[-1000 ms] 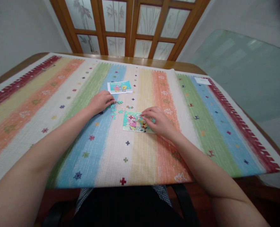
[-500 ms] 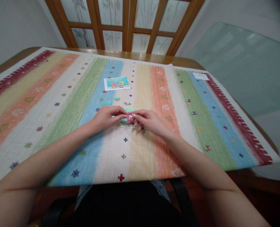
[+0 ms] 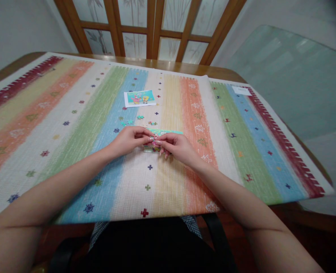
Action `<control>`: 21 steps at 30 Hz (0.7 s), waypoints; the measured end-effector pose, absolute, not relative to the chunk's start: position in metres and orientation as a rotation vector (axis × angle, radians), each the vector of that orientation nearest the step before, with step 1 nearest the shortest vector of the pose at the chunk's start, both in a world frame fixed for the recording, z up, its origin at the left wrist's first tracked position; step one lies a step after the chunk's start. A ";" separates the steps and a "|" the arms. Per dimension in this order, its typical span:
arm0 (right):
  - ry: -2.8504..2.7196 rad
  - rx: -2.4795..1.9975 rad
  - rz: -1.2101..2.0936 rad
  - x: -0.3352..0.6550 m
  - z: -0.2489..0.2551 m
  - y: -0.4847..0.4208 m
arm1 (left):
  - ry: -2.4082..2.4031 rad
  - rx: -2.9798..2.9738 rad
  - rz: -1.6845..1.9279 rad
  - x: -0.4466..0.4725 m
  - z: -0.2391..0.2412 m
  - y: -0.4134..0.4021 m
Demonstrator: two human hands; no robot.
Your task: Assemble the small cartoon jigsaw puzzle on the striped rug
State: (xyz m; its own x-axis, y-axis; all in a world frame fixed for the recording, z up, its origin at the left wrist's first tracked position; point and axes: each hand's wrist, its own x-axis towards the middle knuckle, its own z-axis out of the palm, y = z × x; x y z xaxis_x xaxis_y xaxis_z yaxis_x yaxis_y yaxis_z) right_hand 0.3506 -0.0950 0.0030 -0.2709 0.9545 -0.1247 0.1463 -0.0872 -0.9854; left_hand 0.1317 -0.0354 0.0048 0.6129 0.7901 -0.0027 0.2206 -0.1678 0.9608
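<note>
A small, partly assembled jigsaw puzzle point(image 3: 173, 132), teal along its far edge, lies flat on the tablecloth beneath my hands. My left hand point(image 3: 130, 140) is closed in a pinch at the puzzle's left part, its fingertips on a small pinkish jigsaw piece point(image 3: 155, 143). From the other side my right hand point(image 3: 177, 147) pinches at the same piece, its thumb and index finger meeting the left fingertips and its other fingers curled under. My fingers hide much of the puzzle. Several loose teal jigsaw pieces point(image 3: 130, 122) lie just beyond my left hand.
A printed picture card point(image 3: 141, 98) with a pink and a yellow cartoon figure lies past the loose pieces. A white paper slip point(image 3: 241, 91) rests at the far right. A striped tablecloth point(image 3: 168, 189) covers the table; a panelled door point(image 3: 153, 30) stands behind.
My right fingertips have shifted slightly left, closer to my left fingertips, and the pinkish piece is more covered. The view has moved slightly.
</note>
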 end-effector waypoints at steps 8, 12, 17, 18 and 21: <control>-1.878 -1.501 0.813 0.372 0.013 -0.098 | 0.900 1.925 0.508 0.143 0.004 -0.010; -2.189 -1.464 0.642 0.373 0.013 -0.106 | 0.910 2.076 0.465 0.150 0.002 -0.001; -2.353 -1.413 0.520 0.364 0.008 -0.113 | 0.904 2.136 0.419 0.152 -0.001 -0.001; -2.361 -1.413 0.508 0.363 0.007 -0.113 | 0.905 2.138 0.414 0.152 -0.001 -0.001; -2.379 -1.421 0.484 0.363 0.007 -0.114 | 0.901 2.153 0.406 0.152 -0.001 -0.003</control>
State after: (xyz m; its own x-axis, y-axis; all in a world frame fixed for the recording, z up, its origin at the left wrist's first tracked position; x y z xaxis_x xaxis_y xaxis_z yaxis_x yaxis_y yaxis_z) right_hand 0.3628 -0.1137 0.0067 -0.4499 0.8870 0.1038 0.7758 0.4457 -0.4466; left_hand 0.1523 -0.0029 -0.0013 0.7013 0.7128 0.0020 0.4734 -0.4679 0.7463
